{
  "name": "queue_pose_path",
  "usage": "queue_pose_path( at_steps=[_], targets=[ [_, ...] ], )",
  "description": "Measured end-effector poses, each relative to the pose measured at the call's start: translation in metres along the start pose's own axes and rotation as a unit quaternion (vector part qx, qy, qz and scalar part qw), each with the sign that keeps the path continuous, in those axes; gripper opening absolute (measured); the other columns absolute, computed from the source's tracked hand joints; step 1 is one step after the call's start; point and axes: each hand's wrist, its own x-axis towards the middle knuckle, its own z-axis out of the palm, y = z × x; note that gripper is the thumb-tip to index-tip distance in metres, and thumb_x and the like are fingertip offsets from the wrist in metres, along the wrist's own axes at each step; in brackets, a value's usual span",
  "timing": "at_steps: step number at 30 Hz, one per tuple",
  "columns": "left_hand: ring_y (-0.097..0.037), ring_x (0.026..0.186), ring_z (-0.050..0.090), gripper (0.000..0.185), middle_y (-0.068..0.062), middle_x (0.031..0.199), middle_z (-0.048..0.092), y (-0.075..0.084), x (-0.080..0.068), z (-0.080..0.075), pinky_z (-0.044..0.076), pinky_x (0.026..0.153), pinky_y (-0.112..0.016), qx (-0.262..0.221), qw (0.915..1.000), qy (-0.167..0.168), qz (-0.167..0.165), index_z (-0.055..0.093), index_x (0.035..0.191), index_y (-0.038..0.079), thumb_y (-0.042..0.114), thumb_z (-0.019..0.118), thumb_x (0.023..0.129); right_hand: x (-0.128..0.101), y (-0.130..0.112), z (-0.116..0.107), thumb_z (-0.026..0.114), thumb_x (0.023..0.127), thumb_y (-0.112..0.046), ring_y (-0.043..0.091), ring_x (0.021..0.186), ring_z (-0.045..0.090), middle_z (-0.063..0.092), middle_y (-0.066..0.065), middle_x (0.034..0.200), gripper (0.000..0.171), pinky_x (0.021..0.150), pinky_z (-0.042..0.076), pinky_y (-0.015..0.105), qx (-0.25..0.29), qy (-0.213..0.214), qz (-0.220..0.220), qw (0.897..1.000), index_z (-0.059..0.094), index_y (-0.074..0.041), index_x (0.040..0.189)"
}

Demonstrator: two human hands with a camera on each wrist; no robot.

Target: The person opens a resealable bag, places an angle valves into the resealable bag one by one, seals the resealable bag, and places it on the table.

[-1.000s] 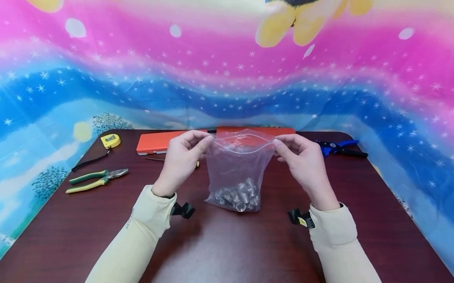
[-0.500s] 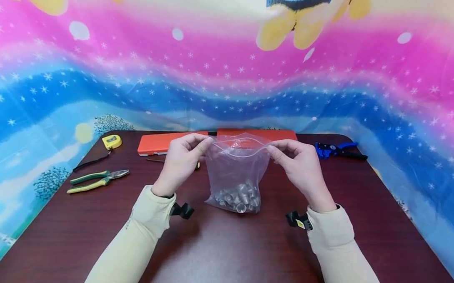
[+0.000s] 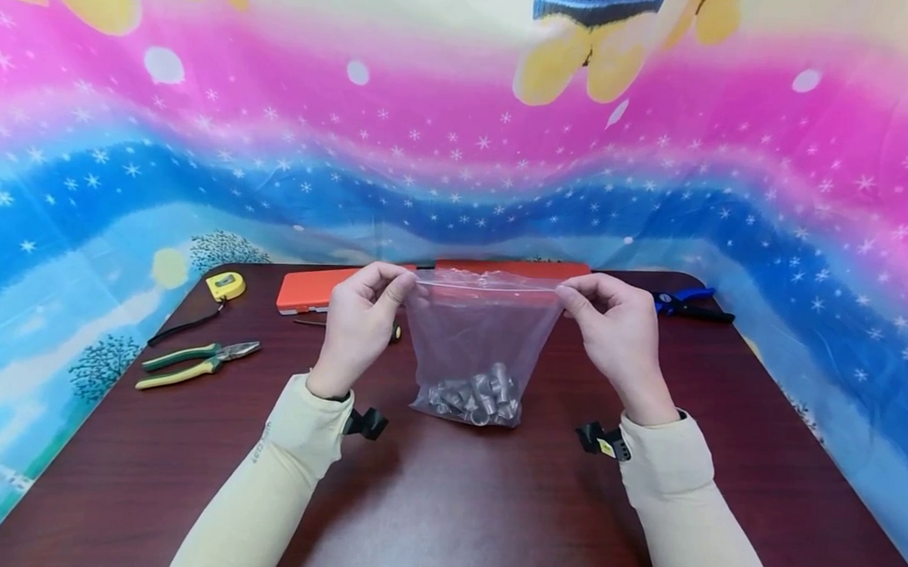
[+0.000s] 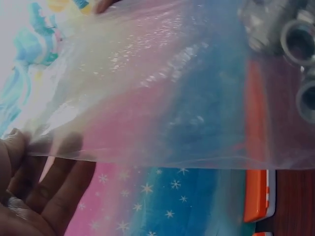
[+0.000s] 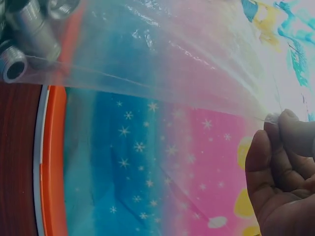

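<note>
The clear plastic bag (image 3: 482, 334) stands on the dark surface (image 3: 446, 500), its bottom resting there with a heap of metal fittings (image 3: 474, 394) inside. The left hand (image 3: 358, 322) pinches the bag's top left corner; the right hand (image 3: 618, 327) pinches its top right corner, the top edge pulled taut between the 2. Behind the bag lies an orange case (image 3: 314, 289). Left of the bag lie pliers (image 3: 196, 363) and a yellow tape measure (image 3: 224, 285).
</note>
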Motion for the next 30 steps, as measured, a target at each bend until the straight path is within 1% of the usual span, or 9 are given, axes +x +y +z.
queue_pose_path(
  at_steps=[3, 5, 7, 11, 14, 20, 24, 27, 30],
  targets=[
    [-0.015, 0.056, 0.059, 0.010, -0.007, 0.086, 0.073, -0.002, -0.002, 0.002, 0.036, 0.047, -0.024, 0.025, 0.9987, 0.013, 0.042, 0.068, 0.100, 0.001, 0.009, 0.061, 0.098, 0.000, 0.001, -0.001, 0.072, 0.092, -0.017, 0.014, 0.073, 0.061, 0.068, 0.004, 0.078, 0.011, 0.067, 0.049, 0.024, -0.018, 0.012, -0.023, 1.000, 0.076, -0.007, 0.094],
    [-0.012, 0.047, 0.049, 0.009, -0.003, 0.084, 0.072, -0.005, -0.002, 0.004, 0.032, 0.043, -0.025, 0.039, 0.9961, 0.023, 0.076, 0.067, 0.098, 0.003, 0.009, 0.061, 0.098, -0.001, 0.002, -0.001, 0.073, 0.092, -0.015, 0.010, 0.071, 0.059, 0.067, 0.004, 0.077, 0.010, 0.064, 0.047, 0.023, -0.031, 0.019, -0.042, 0.998, 0.076, -0.006, 0.093],
    [-0.011, 0.045, 0.046, 0.008, -0.001, 0.082, 0.070, -0.009, -0.002, 0.005, 0.032, 0.043, -0.026, 0.051, 0.9923, 0.033, 0.108, 0.066, 0.097, 0.004, 0.010, 0.060, 0.098, -0.002, 0.003, -0.001, 0.073, 0.091, -0.014, 0.009, 0.070, 0.058, 0.067, 0.003, 0.076, 0.009, 0.062, 0.045, 0.023, -0.040, 0.024, -0.058, 0.997, 0.076, -0.005, 0.093],
    [-0.012, 0.056, 0.058, 0.006, 0.000, 0.079, 0.069, -0.014, -0.001, 0.006, 0.033, 0.047, -0.024, 0.056, 0.9856, 0.049, 0.152, 0.064, 0.096, 0.003, 0.007, 0.060, 0.098, -0.003, 0.003, 0.000, 0.074, 0.090, -0.012, 0.007, 0.070, 0.057, 0.067, 0.003, 0.076, 0.008, 0.061, 0.043, 0.023, -0.046, 0.033, -0.077, 0.995, 0.076, -0.005, 0.092],
    [-0.013, 0.061, 0.060, 0.008, -0.002, 0.077, 0.067, -0.016, -0.001, 0.007, 0.035, 0.051, -0.024, 0.058, 0.9821, 0.055, 0.170, 0.064, 0.095, 0.000, 0.007, 0.060, 0.098, -0.003, 0.004, 0.001, 0.074, 0.090, -0.011, 0.007, 0.069, 0.057, 0.067, 0.003, 0.075, 0.008, 0.061, 0.043, 0.023, -0.045, 0.037, -0.084, 0.995, 0.076, -0.004, 0.092],
    [-0.015, 0.058, 0.057, 0.014, -0.007, 0.073, 0.063, -0.022, 0.000, 0.008, 0.039, 0.052, -0.022, 0.073, 0.9750, 0.060, 0.201, 0.061, 0.095, -0.004, 0.008, 0.058, 0.098, -0.004, 0.003, 0.005, 0.074, 0.089, -0.006, 0.008, 0.066, 0.054, 0.067, 0.006, 0.077, 0.005, 0.061, 0.042, 0.021, -0.042, 0.047, -0.108, 0.992, 0.074, -0.001, 0.090],
    [-0.016, 0.056, 0.058, 0.018, -0.007, 0.067, 0.060, -0.026, 0.000, 0.010, 0.044, 0.054, -0.023, 0.075, 0.9723, 0.078, 0.207, 0.060, 0.093, -0.003, 0.013, 0.058, 0.099, -0.005, 0.000, 0.010, 0.074, 0.087, 0.000, 0.009, 0.067, 0.054, 0.068, 0.008, 0.081, 0.004, 0.065, 0.043, 0.020, -0.041, 0.055, -0.131, 0.989, 0.071, 0.000, 0.089],
    [-0.016, 0.054, 0.057, 0.021, -0.007, 0.063, 0.057, -0.028, -0.001, 0.010, 0.046, 0.055, -0.024, 0.080, 0.9707, 0.091, 0.208, 0.059, 0.090, -0.002, 0.018, 0.057, 0.098, -0.007, -0.002, 0.013, 0.073, 0.087, 0.000, 0.010, 0.070, 0.055, 0.069, 0.009, 0.083, 0.003, 0.065, 0.041, 0.021, -0.039, 0.057, -0.138, 0.988, 0.071, 0.000, 0.089],
    [-0.017, 0.055, 0.058, 0.016, -0.008, 0.065, 0.059, -0.028, -0.002, 0.009, 0.047, 0.056, -0.025, 0.081, 0.9713, 0.097, 0.201, 0.059, 0.089, -0.002, 0.013, 0.059, 0.096, -0.007, -0.003, 0.014, 0.072, 0.088, -0.003, 0.011, 0.069, 0.054, 0.070, 0.008, 0.084, 0.004, 0.064, 0.041, 0.021, -0.035, 0.052, -0.130, 0.989, 0.071, 0.000, 0.089]
  ],
)
